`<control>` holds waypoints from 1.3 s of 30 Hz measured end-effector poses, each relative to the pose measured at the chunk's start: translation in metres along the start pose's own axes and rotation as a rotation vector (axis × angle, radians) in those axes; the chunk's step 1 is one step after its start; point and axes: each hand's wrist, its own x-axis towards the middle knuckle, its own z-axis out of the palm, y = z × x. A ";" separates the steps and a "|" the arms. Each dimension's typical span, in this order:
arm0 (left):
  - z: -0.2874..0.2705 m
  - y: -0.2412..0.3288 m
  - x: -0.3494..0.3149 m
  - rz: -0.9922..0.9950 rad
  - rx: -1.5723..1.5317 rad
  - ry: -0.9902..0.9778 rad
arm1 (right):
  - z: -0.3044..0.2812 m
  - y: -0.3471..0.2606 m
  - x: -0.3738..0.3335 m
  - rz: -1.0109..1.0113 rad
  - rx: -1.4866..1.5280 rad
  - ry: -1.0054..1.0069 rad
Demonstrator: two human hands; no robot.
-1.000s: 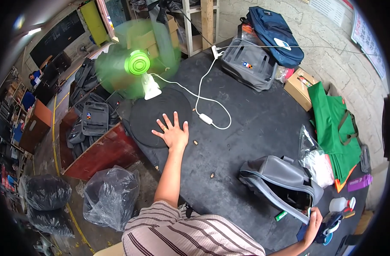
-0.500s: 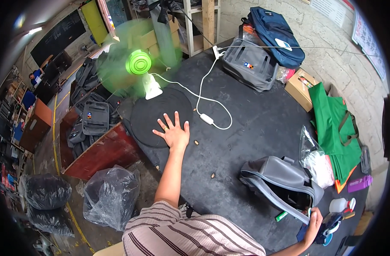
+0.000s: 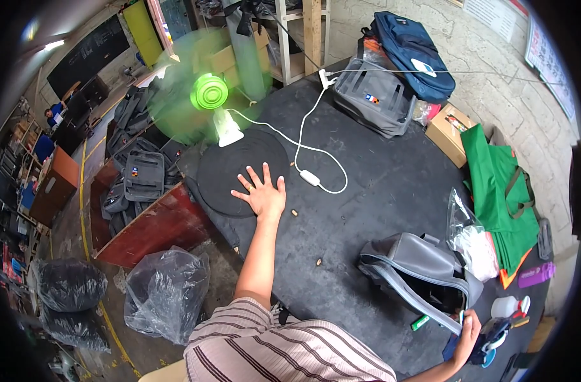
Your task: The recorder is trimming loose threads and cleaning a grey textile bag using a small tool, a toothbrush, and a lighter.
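Observation:
My left hand (image 3: 266,197) lies with fingers spread over the near right part of a flat black round disc (image 3: 222,181) at the table's left. A small green and white fan (image 3: 210,93) with blurred, spinning blades stands at the disc's far edge. At the lower right, my right hand (image 3: 469,334) is closed on the rim of a grey bag (image 3: 413,249). The bag rests on its side, unzipped, and its dark inside shows. A green stick-like item (image 3: 420,323) sits beside the bag's rim, near my right hand.
On the black table (image 3: 341,248) a white cord with an inline switch (image 3: 309,177) loops from the fan. A grey backpack (image 3: 374,95), a blue backpack (image 3: 411,54), a carton (image 3: 449,135) and a green cloth bag (image 3: 500,191) line the wall. Black plastic sacks (image 3: 166,293) stand on the floor.

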 end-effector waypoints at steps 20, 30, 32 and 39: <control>0.007 0.001 0.033 0.087 -0.141 0.189 | 0.008 -0.042 0.002 -0.078 -0.137 -0.037; -0.213 0.144 -0.097 0.984 -1.432 -0.462 | 0.001 -0.050 0.004 -0.027 -0.101 -0.027; -0.241 0.177 -0.128 1.517 -1.146 -0.418 | 0.001 -0.054 0.004 -0.020 -0.094 -0.015; -0.221 0.257 -0.166 1.690 -0.545 -0.817 | 0.004 -0.073 0.009 -0.098 -0.156 0.027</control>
